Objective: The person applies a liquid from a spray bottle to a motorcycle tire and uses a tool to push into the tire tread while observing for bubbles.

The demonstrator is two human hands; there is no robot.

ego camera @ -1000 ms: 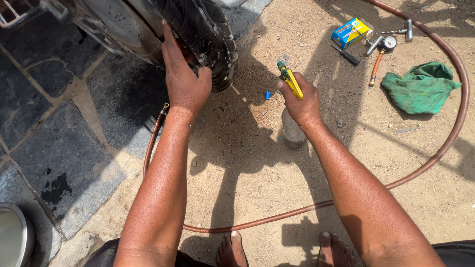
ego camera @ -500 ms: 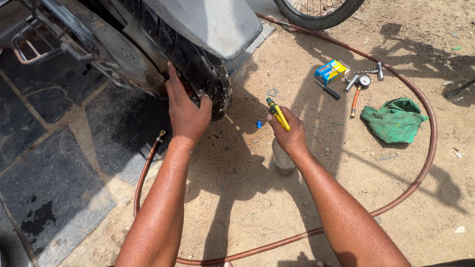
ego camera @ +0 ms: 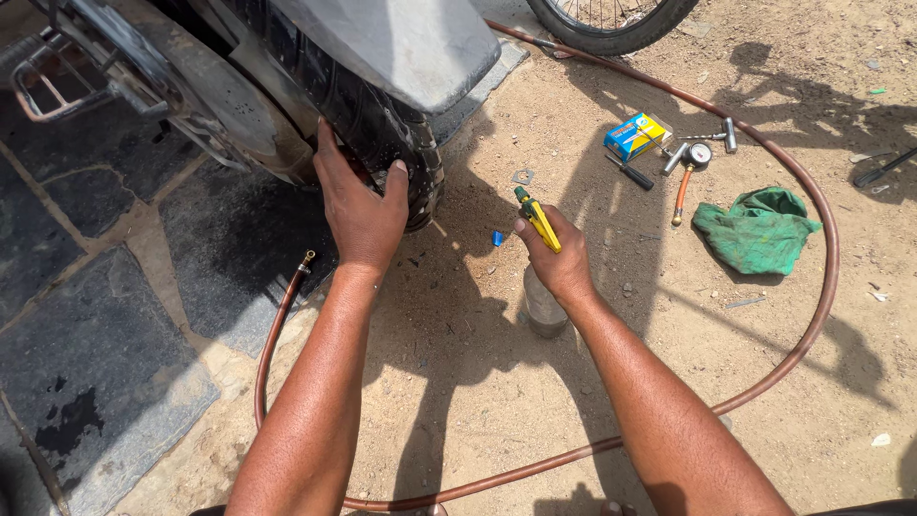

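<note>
Two hands work at the rear of a scooter. The left hand (ego camera: 361, 212) lies flat on the black tyre (ego camera: 387, 134) at upper centre, fingers spread, grip closed on nothing. The right hand (ego camera: 557, 258) at mid-frame has its grip closed around a yellow-green tool (ego camera: 537, 220). Compared with a second ago, the view has pulled back, showing more of the brown hose (ego camera: 821, 239), while the hands keep their places. A green rag (ego camera: 755, 229) and a pressure gauge (ego camera: 697, 155) lie at upper right.
</note>
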